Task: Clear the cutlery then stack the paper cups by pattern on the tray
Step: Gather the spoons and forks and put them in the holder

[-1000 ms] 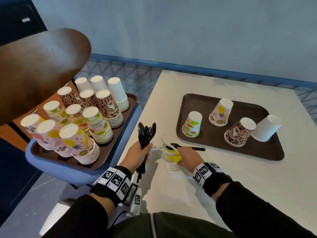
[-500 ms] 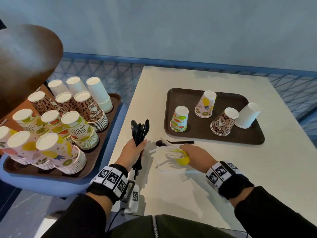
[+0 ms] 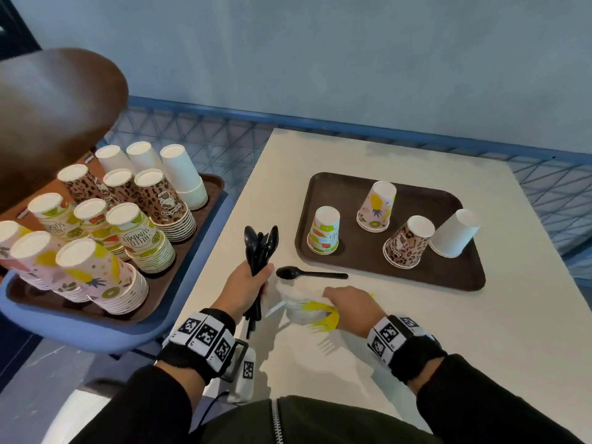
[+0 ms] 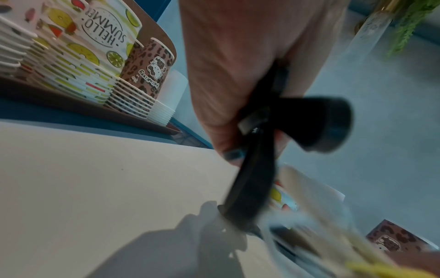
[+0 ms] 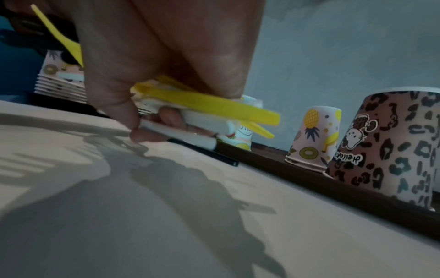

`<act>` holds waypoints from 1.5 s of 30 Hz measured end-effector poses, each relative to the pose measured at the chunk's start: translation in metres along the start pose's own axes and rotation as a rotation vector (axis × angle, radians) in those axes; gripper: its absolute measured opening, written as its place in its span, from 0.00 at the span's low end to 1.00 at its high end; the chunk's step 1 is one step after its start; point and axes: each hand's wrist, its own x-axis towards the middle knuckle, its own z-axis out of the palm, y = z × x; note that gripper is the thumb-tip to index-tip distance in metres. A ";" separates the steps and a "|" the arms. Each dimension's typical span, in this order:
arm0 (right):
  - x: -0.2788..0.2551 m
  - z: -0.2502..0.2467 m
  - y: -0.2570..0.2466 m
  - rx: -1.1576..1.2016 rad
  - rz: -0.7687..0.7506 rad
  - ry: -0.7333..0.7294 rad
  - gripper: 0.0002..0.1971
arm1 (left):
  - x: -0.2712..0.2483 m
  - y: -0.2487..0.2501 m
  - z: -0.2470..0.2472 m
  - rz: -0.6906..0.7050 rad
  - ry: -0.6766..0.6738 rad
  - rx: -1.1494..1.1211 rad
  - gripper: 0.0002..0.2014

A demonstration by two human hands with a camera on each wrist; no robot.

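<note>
My left hand [image 3: 248, 285] grips a bundle of black plastic spoons [image 3: 260, 248] upright at the table's left edge; the same bundle [image 4: 252, 180] fills the left wrist view. My right hand [image 3: 349, 304] holds a bunch of yellow and white plastic forks [image 3: 315, 312] just above the table; the forks [image 5: 202, 105] are pinched between thumb and fingers. One black spoon [image 3: 307, 274] lies on the table in front of the brown tray [image 3: 339, 187]. On that tray stand upside-down cups: a fruit cup [image 3: 324, 230], a pineapple cup [image 3: 375, 206], a leopard cup [image 3: 407, 241] and a white cup [image 3: 455, 232].
A second brown tray [image 3: 211, 184] on a blue chair at the left holds several stacks of patterned and white cups [image 3: 141, 232]. A brown chair back [image 3: 54, 113] looms at upper left. The cream table [image 3: 480, 331] reaches a blue railing behind.
My right hand has drawn the forks back toward me, baring the black spoon on the table. The left hand keeps its hold on the spoon bundle.
</note>
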 end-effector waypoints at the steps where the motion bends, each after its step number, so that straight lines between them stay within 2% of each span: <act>1: 0.002 -0.006 0.002 0.038 -0.001 0.043 0.18 | -0.002 0.000 -0.001 -0.005 0.017 -0.004 0.12; 4: 0.017 -0.020 0.004 0.113 -0.015 0.174 0.13 | -0.009 -0.001 -0.006 -0.022 0.070 -0.024 0.11; 6: 0.030 -0.025 0.004 0.117 -0.010 0.205 0.10 | -0.015 -0.002 -0.010 -0.043 0.104 -0.041 0.11; 10: 0.054 -0.020 0.004 0.079 -0.023 0.142 0.09 | -0.032 -0.009 -0.015 -0.068 0.151 -0.074 0.10; 15: 0.066 0.002 0.010 -0.066 0.012 0.059 0.21 | -0.050 -0.022 -0.024 -0.110 0.169 -0.096 0.10; 19: 0.070 0.007 0.002 -0.161 -0.052 0.059 0.15 | -0.068 -0.033 -0.038 -0.149 0.212 -0.163 0.10; 22: 0.069 -0.004 -0.018 -0.094 -0.111 0.063 0.10 | -0.084 -0.038 -0.058 -0.151 0.194 -0.204 0.08; 26: 0.059 -0.026 -0.078 0.170 -0.241 0.122 0.08 | -0.106 -0.046 -0.100 -0.124 0.137 -0.262 0.09; 28: 0.050 -0.037 -0.120 0.306 -0.373 0.150 0.09 | -0.118 -0.051 -0.126 -0.077 0.161 -0.287 0.11; 30: 0.045 -0.043 -0.166 0.422 -0.508 0.156 0.08 | -0.131 -0.060 -0.155 -0.035 0.216 -0.303 0.13; 32: 0.043 -0.045 -0.214 0.522 -0.590 0.119 0.13 | -0.144 -0.073 -0.186 -0.023 0.293 -0.310 0.13; 37: 0.054 -0.018 -0.341 0.654 -0.778 -0.026 0.15 | -0.178 -0.133 -0.278 -0.079 0.550 -0.461 0.14; 40: 0.075 0.018 -0.407 0.771 -0.708 -0.240 0.12 | -0.191 -0.177 -0.324 -0.135 0.667 -0.539 0.12; 42: 0.098 0.050 -0.440 0.689 -0.649 -0.343 0.16 | -0.194 -0.211 -0.348 -0.198 0.731 -0.562 0.11; 45: 0.131 0.100 -0.476 0.625 -0.542 -0.482 0.09 | -0.192 -0.263 -0.371 -0.321 0.751 -0.585 0.11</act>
